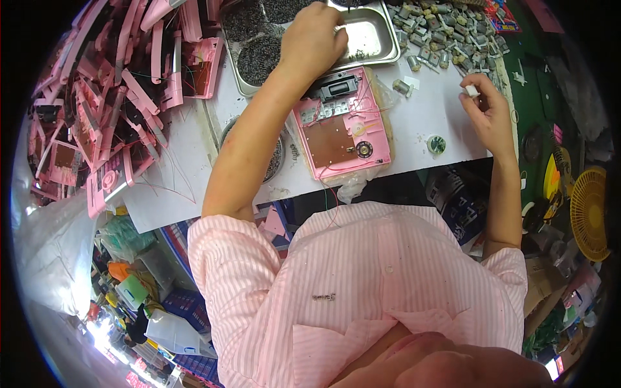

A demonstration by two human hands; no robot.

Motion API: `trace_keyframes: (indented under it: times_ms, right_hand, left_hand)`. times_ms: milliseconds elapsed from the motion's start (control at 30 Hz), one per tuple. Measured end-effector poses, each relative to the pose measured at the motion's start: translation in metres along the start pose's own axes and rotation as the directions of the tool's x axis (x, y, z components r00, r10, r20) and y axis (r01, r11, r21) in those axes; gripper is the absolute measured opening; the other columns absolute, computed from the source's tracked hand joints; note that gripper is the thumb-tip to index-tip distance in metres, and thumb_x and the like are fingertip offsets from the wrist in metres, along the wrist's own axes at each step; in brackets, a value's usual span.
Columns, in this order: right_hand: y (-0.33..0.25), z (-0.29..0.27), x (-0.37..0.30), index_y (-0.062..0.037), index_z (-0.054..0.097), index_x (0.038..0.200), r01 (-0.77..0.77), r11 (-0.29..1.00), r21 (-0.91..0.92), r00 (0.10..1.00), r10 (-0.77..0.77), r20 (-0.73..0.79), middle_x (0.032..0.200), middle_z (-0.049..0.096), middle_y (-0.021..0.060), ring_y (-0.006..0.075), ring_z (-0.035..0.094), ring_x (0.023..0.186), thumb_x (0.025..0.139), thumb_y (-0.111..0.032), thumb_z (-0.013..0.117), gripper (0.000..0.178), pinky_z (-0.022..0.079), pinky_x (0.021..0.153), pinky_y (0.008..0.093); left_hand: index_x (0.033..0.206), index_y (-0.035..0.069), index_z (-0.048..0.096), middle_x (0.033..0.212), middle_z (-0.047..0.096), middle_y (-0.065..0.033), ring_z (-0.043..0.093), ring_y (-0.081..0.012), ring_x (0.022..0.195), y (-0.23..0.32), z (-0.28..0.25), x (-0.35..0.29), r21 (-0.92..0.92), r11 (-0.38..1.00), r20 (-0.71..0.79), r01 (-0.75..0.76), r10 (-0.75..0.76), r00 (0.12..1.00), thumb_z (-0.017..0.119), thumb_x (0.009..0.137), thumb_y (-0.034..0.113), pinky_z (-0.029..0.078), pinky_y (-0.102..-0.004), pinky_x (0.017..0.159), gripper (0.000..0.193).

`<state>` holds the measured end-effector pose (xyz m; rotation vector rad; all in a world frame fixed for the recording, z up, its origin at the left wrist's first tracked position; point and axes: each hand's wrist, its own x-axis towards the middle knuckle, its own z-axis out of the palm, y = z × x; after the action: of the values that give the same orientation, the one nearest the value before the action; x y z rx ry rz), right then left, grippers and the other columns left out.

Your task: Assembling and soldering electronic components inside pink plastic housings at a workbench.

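Above the metal tray (pixel 388 32), my left hand (pixel 314 42) is curled, its fingertips turned down and hidden; whatever they pinch, if anything, does not show. My right hand (pixel 488 110), at the right edge of the table, grips a small white plastic piece (pixel 471 91) between thumb and fingers. Between my arms lies an opened pink plastic housing (pixel 378 145) on a padded base. It holds a brown board (pixel 328 142), a dark rectangular part (pixel 341 87) at its far end, a round black part (pixel 365 149) and thin wires.
Dark small parts (pixel 259 58) fill the tray's left compartments; a round bowl (pixel 275 165) sits partly under my left forearm. Pink housings (pixel 84 129) are heaped at left. Several small motors (pixel 443 32) lie at far right. A small round container (pixel 436 144) stands near the front edge.
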<state>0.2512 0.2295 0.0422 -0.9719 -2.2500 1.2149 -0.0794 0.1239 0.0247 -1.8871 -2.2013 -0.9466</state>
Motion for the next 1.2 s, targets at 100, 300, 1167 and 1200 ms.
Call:
trace_keyframes:
  times_ms: [100,300,1167,1200]
  right_hand:
    - [-0.005,0.007,-0.003,-0.0027,0.067,0.112,-0.084,0.971,0.226,0.996,0.078,0.035,0.088,0.06,-0.0026,0.0058,0.054,0.071,0.09,-0.005,0.071,0.023,0.047,0.064,0.023]
    - [-0.06,0.046,-0.015,0.0022,0.066,0.121,-0.136,0.837,0.53,0.973,0.012,0.232,0.102,0.069,0.005,0.0099,0.068,0.091,0.09,0.0,0.071,0.032,0.053,0.072,0.0223]
    - [-0.013,0.068,-0.056,-0.0018,0.056,0.127,-0.333,0.434,0.837,0.917,-0.059,0.395,0.107,0.07,0.0137,0.015,0.063,0.081,0.099,-0.016,0.065,0.032,0.052,0.071,0.0278]
    - [-0.01,0.071,-0.053,-0.0018,0.056,0.127,-0.351,0.355,0.866,0.915,-0.067,0.398,0.108,0.069,0.0139,0.0147,0.063,0.082,0.099,-0.017,0.066,0.033,0.052,0.071,0.0276]
  left_hand:
    - [0.109,0.001,0.069,0.09,0.072,-0.0135,0.071,-0.0288,0.077,-0.013,-0.007,-0.013,-0.235,0.948,-0.035,0.217,-0.231,0.972,0.064,0.093,0.018,0.056,-0.0402,0.068,0.024]
    - [0.125,-0.003,0.064,0.086,0.064,-0.0005,0.054,-0.0062,0.067,0.043,-0.08,-0.079,-0.692,0.225,0.593,0.686,-0.364,0.718,0.057,0.103,0.015,0.042,-0.0203,0.057,0.029]
    - [0.096,0.002,0.071,0.081,0.069,-0.008,0.067,-0.0207,0.068,0.092,-0.05,-0.125,-0.208,0.903,0.468,0.375,-0.245,0.849,0.073,0.087,0.02,0.053,-0.0349,0.06,0.02]
    - [0.094,0.003,0.07,0.08,0.069,-0.0076,0.068,-0.0232,0.07,0.095,-0.042,-0.126,-0.048,0.968,0.377,0.247,-0.211,0.902,0.072,0.087,0.018,0.053,-0.0365,0.062,0.017]
